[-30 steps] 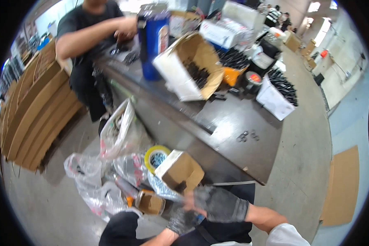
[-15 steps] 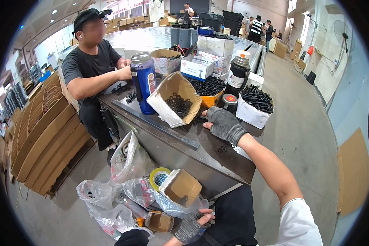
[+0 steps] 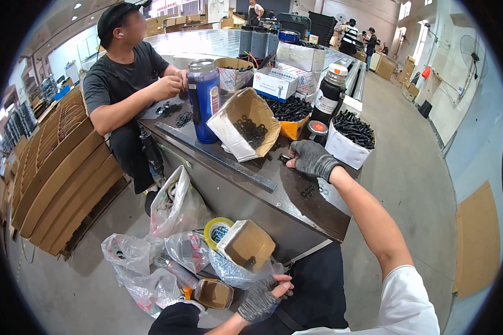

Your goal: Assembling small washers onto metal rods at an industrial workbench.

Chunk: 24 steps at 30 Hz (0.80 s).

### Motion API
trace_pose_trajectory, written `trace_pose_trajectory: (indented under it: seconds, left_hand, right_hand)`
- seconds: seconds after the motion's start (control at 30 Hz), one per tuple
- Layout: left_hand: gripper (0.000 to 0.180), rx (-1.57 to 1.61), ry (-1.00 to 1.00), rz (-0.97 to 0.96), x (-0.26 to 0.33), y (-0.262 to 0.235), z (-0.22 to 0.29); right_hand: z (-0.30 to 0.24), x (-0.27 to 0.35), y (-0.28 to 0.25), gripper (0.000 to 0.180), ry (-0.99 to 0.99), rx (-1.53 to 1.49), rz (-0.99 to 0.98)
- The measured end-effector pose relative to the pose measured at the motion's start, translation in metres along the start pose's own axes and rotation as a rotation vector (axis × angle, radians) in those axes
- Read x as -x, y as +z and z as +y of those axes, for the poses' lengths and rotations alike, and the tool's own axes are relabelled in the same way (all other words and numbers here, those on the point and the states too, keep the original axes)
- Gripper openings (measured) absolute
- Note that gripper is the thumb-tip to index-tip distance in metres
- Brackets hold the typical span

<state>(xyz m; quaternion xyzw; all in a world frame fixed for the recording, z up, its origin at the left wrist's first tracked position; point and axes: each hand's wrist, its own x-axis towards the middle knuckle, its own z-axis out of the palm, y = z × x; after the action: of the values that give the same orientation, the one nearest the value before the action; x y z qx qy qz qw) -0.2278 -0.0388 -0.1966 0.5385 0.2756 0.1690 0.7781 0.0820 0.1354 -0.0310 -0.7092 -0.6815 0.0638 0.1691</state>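
Note:
My right hand (image 3: 314, 161), in a grey fingerless glove, is above the dark table top (image 3: 296, 184). Its fingertips pinch a small dark piece (image 3: 285, 158), too small to tell its kind. Left of it a tilted, open white carton (image 3: 223, 134) holds dark rings. Several loose rings (image 3: 308, 191) lie on the table below my wrist. Low over my lap, my left hand (image 3: 262, 298), gloved alike, has its fingers drawn together; what they hold, if anything, is hidden. Just above it stands an open carton (image 3: 246, 243) with a few dark bits inside.
Black bolts fill a white box (image 3: 349, 137) and an orange-edged container (image 3: 290, 117). A blue flask (image 3: 204, 106), a black flask (image 3: 328, 95) and a metal bar (image 3: 218, 159) are on the table. Plastic bags (image 3: 176, 206) lie below. A co-worker (image 3: 131, 78) handles small parts at the left.
My right hand has shifted slightly right and lifted, its fingertips now closed on a small dark piece. My left hand has moved little. Dark bits now show in the carton above it.

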Motion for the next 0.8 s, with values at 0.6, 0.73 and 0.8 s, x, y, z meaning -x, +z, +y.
trace_pose_trajectory:
  seconds: [0.6,0.73,0.8]
  left_hand:
    - [0.033,0.001,0.427,0.357,0.024,0.002,0.039]
    - [0.025,-0.250,0.634,0.441,0.014,-0.006,0.017]
    - [0.025,-0.218,0.570,0.440,0.016,-0.005,0.016]
  right_hand:
    - [-0.124,0.202,0.038,0.019,-0.349,-0.277,-0.278]
    - [-0.128,0.214,0.052,0.018,-0.237,-0.350,-0.407]
    - [-0.119,0.221,0.064,0.019,-0.254,-0.374,-0.349]
